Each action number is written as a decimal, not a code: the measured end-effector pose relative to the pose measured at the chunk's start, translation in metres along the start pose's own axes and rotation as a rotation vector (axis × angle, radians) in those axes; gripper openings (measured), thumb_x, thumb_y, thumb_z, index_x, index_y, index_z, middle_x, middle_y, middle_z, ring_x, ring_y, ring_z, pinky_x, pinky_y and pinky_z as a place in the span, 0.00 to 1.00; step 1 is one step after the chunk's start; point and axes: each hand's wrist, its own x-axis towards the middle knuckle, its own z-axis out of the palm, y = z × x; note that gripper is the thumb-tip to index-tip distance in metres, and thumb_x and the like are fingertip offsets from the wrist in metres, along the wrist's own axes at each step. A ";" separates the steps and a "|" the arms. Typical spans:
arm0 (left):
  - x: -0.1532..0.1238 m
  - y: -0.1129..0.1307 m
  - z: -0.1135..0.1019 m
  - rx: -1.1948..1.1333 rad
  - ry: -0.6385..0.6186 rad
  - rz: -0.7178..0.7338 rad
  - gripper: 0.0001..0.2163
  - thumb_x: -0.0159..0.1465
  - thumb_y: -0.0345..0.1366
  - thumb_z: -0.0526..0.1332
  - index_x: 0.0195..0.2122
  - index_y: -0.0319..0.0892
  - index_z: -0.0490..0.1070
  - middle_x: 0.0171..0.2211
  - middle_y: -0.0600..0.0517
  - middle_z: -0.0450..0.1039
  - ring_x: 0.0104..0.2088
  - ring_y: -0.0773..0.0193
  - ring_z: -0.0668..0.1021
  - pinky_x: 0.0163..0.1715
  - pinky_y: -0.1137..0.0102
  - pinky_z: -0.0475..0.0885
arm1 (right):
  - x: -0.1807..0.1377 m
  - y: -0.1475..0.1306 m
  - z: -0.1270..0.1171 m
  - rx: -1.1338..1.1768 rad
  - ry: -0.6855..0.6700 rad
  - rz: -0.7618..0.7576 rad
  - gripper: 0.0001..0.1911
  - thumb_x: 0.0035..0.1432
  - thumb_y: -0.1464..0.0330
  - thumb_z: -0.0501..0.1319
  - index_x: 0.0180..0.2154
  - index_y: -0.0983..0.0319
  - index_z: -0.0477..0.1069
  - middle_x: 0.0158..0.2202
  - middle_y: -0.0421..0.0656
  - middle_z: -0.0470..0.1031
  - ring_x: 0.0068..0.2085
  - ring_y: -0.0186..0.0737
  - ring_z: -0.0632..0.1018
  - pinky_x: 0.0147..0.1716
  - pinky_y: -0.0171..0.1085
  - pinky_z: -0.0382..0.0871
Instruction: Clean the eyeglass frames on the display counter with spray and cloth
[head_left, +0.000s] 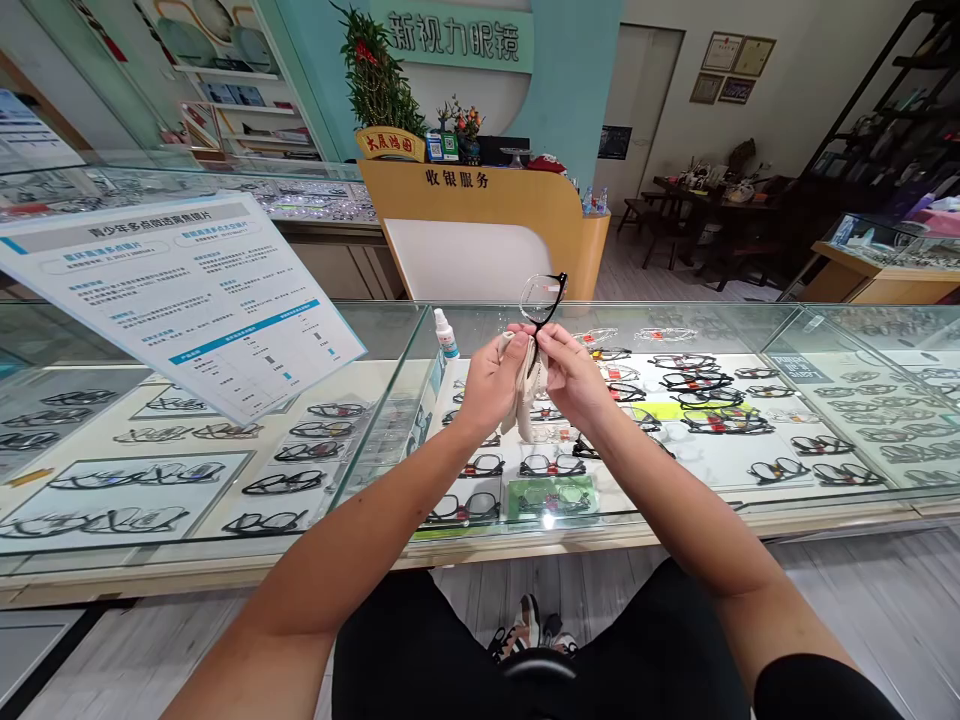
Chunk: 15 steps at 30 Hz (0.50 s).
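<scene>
Above the glass counter, a pair of eyeglasses (pixel 559 292) with a black frame is held up on edge between both hands, one clear lens uppermost. My left hand (pixel 489 380) is closed on a pale cloth (pixel 519 418) wrapped about the lower part of the glasses. The fingers of my right hand (pixel 576 378) pinch the glasses near the cloth, thumb toward the other hand. Cloth and fingers hide the lower half of the glasses. A white spray bottle (pixel 445 335) with a blue label stands on the counter just left of my left hand.
The glass display counter (pixel 390 545) spans my front, with rows of eyeglasses inside. A printed sheet (pixel 180 290) stands tilted at the left. Beyond is a wooden cashier desk (pixel 480 195) with a plant (pixel 379 80). Another display case (pixel 892 255) stands far right.
</scene>
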 end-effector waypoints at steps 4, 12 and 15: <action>0.006 0.004 -0.009 0.017 -0.133 -0.039 0.33 0.61 0.71 0.75 0.39 0.42 0.81 0.30 0.54 0.77 0.31 0.66 0.74 0.33 0.70 0.71 | 0.001 -0.010 -0.004 0.015 0.004 0.007 0.26 0.47 0.50 0.86 0.35 0.54 0.77 0.47 0.42 0.90 0.45 0.46 0.87 0.44 0.42 0.84; 0.011 0.014 -0.021 0.043 -0.404 -0.164 0.32 0.58 0.58 0.84 0.53 0.41 0.83 0.40 0.49 0.84 0.37 0.61 0.81 0.37 0.69 0.74 | 0.007 -0.016 -0.016 0.008 0.025 0.023 0.18 0.55 0.55 0.81 0.38 0.55 0.78 0.49 0.43 0.89 0.45 0.44 0.85 0.41 0.39 0.82; 0.008 0.011 -0.014 0.036 -0.318 -0.128 0.36 0.55 0.58 0.85 0.57 0.41 0.80 0.40 0.49 0.85 0.39 0.59 0.83 0.40 0.69 0.76 | 0.007 -0.011 -0.016 0.011 0.020 0.036 0.19 0.55 0.54 0.82 0.39 0.55 0.79 0.49 0.42 0.89 0.42 0.41 0.83 0.36 0.37 0.78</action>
